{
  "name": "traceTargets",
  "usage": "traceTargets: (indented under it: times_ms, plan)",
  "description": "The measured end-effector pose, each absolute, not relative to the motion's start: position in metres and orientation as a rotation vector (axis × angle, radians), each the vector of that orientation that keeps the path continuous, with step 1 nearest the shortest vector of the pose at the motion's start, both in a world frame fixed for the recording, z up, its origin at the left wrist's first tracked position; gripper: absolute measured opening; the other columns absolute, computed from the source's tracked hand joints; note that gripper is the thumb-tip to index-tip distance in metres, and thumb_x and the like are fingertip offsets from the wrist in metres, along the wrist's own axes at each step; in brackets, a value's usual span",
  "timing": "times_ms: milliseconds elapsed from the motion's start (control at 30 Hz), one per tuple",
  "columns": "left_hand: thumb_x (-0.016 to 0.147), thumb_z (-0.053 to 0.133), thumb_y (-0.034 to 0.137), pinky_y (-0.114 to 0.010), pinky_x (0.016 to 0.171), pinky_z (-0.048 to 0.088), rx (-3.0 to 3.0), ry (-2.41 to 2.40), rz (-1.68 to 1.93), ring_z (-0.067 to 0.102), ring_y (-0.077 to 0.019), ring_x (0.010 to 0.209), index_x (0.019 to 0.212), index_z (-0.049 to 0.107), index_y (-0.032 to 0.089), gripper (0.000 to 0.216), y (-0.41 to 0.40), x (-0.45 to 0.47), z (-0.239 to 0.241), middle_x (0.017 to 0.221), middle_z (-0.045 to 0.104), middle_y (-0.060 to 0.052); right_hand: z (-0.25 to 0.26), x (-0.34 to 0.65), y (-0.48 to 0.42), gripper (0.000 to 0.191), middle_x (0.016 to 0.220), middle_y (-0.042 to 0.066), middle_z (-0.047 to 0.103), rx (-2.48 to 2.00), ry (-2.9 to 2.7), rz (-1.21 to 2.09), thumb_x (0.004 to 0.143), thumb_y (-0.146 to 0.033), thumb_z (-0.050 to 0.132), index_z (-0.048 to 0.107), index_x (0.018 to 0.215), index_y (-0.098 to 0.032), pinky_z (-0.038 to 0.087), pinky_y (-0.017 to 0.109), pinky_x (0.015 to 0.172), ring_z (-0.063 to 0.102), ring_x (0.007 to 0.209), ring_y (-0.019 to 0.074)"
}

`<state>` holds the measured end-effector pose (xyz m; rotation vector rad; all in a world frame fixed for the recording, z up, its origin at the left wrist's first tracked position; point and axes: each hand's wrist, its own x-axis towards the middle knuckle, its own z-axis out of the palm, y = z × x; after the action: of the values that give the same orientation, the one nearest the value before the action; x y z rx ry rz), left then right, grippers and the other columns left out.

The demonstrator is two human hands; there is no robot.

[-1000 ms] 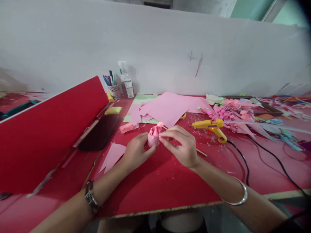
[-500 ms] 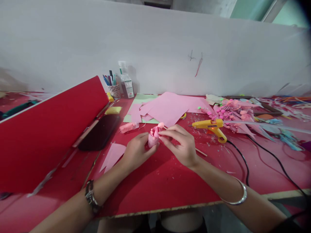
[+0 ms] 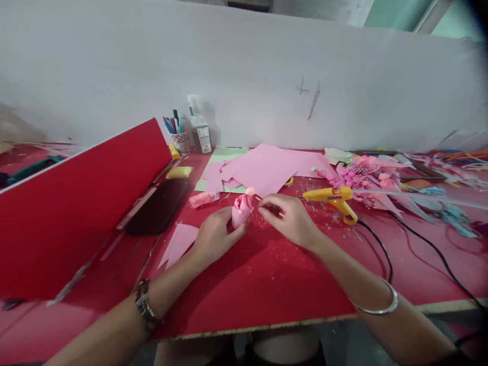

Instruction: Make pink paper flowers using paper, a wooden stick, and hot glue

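My left hand [image 3: 214, 236] is closed around a rolled pink paper flower [image 3: 241, 208], holding it just above the red table [image 3: 267, 284]. My right hand [image 3: 290, 217] hovers a little to the right of the flower, apart from it, fingers curled in a loose pinch; whether it holds anything is too small to see. A thin wooden stick lies under that hand. The yellow glue gun [image 3: 332, 199] lies to its right.
Pink paper sheets [image 3: 267, 168] lie behind the hands, with a pink triangle offcut [image 3: 179, 243] at the left. A tilted red board [image 3: 76, 203] and dark phone [image 3: 158, 206] stand left. A pen cup [image 3: 180, 140], bottle [image 3: 199, 130], black cables [image 3: 385, 254] and craft scraps [image 3: 373, 175] surround.
My right hand has let go of the flower and drawn away to the right. My left hand keeps hold of the flower.
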<state>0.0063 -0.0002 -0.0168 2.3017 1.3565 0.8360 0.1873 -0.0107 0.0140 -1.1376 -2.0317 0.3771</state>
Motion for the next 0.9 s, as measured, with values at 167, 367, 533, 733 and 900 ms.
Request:
traceTargets:
  times_ms: [167,367,533,733,900]
  plan:
    - [0.077,0.045,0.034,-0.022,0.049,0.027,2.291,1.387,0.821,0.042,-0.0100,0.053,0.064,0.045,0.016,0.022,-0.001,0.007,-0.016,0.058,0.049,0.002,0.030,0.219,-0.006,0.012,0.074,0.001,0.061,-1.529,-2.370,0.317,0.076,-0.022,0.047,0.059,0.078,-0.019,0.034,0.023,0.058,0.053,0.066,0.0121]
    - [0.077,0.043,0.039,-0.022,0.046,0.021,2.324,1.431,0.735,0.035,-0.0082,0.047,0.057,0.039,0.016,0.031,0.001,0.006,-0.020,0.051,0.041,0.004,0.039,0.247,-0.012,0.002,0.065,0.001,0.060,-2.026,-2.597,0.338,0.067,-0.020,0.055,0.056,0.068,-0.019,0.026,0.023,0.047,0.052,0.057,0.0127]
    - [0.077,0.043,0.039,-0.022,0.046,0.021,2.329,1.422,0.714,0.035,-0.0083,0.047,0.060,0.042,0.016,0.029,0.000,0.005,-0.021,0.052,0.043,0.004,0.033,0.244,-0.016,0.012,0.074,0.005,0.063,-2.164,-2.673,0.368,0.064,-0.015,0.057,0.060,0.075,-0.017,0.027,0.023,0.047,0.057,0.065,0.0172]
    - [0.077,0.044,0.040,-0.022,0.046,0.023,2.320,1.415,0.733,0.039,-0.0096,0.049,0.061,0.045,0.016,0.028,-0.001,0.005,-0.020,0.054,0.047,0.002,0.034,0.226,-0.019,0.014,0.049,0.007,0.058,-2.295,-2.653,0.500,0.063,-0.004,0.049,0.061,0.059,-0.011,0.029,0.023,0.044,0.055,0.050,0.0156]
    - [0.077,0.044,0.038,-0.022,0.046,0.023,2.328,1.412,0.723,0.039,-0.0094,0.049,0.060,0.044,0.016,0.029,0.000,0.005,-0.020,0.054,0.048,0.002,0.034,0.223,-0.018,0.020,0.047,0.004,0.056,-2.216,-2.669,0.493,0.065,0.000,0.044,0.060,0.062,-0.012,0.028,0.022,0.044,0.052,0.046,0.0121]
